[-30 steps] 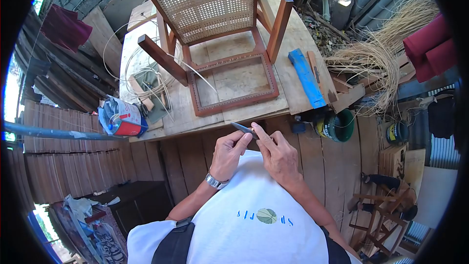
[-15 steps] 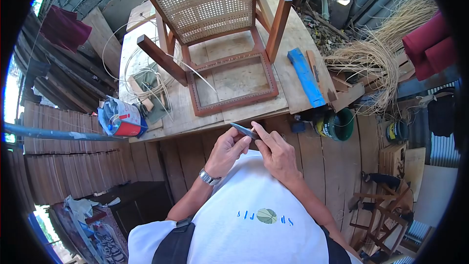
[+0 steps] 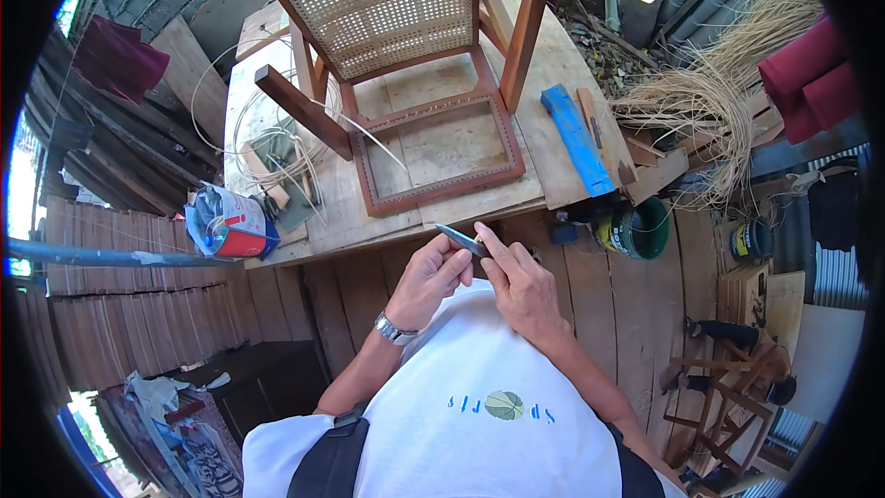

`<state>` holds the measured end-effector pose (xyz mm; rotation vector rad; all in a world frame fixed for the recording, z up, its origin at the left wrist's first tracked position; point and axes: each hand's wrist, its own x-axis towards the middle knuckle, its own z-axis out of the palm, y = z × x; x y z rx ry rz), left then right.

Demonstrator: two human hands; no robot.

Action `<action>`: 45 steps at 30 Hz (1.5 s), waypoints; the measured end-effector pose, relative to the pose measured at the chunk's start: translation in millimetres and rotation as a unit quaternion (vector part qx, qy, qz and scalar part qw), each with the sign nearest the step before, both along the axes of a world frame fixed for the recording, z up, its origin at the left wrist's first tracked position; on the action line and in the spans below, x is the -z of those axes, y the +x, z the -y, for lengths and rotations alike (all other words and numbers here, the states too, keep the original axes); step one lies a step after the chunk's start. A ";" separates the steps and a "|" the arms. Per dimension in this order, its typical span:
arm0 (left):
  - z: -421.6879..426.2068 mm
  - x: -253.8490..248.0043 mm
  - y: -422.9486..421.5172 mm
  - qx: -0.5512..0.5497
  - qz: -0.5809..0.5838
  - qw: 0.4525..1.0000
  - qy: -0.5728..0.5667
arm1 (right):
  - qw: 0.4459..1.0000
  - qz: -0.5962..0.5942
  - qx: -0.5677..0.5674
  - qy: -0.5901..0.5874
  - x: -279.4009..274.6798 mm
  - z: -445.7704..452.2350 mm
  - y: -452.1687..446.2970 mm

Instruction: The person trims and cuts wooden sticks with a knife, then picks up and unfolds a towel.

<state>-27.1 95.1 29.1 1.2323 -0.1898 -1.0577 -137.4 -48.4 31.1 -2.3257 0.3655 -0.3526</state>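
Observation:
A dark pointed knife (image 3: pixel 458 237) lies slantwise between my hands, its tip up and to the left. My right hand (image 3: pixel 524 284) is closed around the knife's wider end, the forefinger stretched along it. A small pale piece (image 3: pixel 478 239) shows by that fingertip, too small to name. My left hand (image 3: pixel 426 278), with a metal watch at the wrist, is closed beside the blade, thumb and fingers pressed together; what they pinch is hidden. Just beyond my hands, a wooden chair (image 3: pixel 438 194) lies tipped on the worktable, with woven cane in one panel and an open, hole-edged seat frame.
On the worktable (image 3: pixel 544 175) lie coiled cane strands (image 3: pixel 277 152), a blue wrapped strip (image 3: pixel 578 143) and a cut-open container (image 3: pixel 230 221). A green bucket (image 3: pixel 648 229) stands right of the table. Loose cane (image 3: pixel 719 101) hangs at the far right; stacked boards (image 3: pixel 138 314) line the left.
The knife has turned slightly, and its tip has shifted up by a small amount. Both hands stay almost in place. At the lower right, a dark-clothed person beside wooden frames has moved slightly.

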 end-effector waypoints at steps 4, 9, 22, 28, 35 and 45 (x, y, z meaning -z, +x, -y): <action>-1.1 10.1 3.9 0.032 -0.011 0.999 -0.030 | 1.000 0.024 -0.007 -0.002 1.7 1.2 1.4; 3.7 10.7 -3.3 0.018 -0.001 1.000 -0.002 | 1.000 0.000 0.005 0.017 -2.1 1.1 -1.5; 9.4 10.8 -10.9 -0.012 0.049 0.998 0.031 | 1.000 -0.020 0.000 -0.009 -2.7 3.4 -2.8; 12.8 8.5 -10.9 -0.025 0.072 0.996 0.042 | 0.999 -0.020 -0.002 -0.026 -2.8 4.6 -1.2; 17.3 8.0 -8.7 -0.058 0.064 0.996 0.027 | 0.997 -0.012 0.009 -0.077 -3.8 4.9 2.3; 13.4 11.3 6.6 0.016 -0.055 0.998 -0.019 | 0.998 -0.018 0.043 0.030 -0.6 9.6 6.3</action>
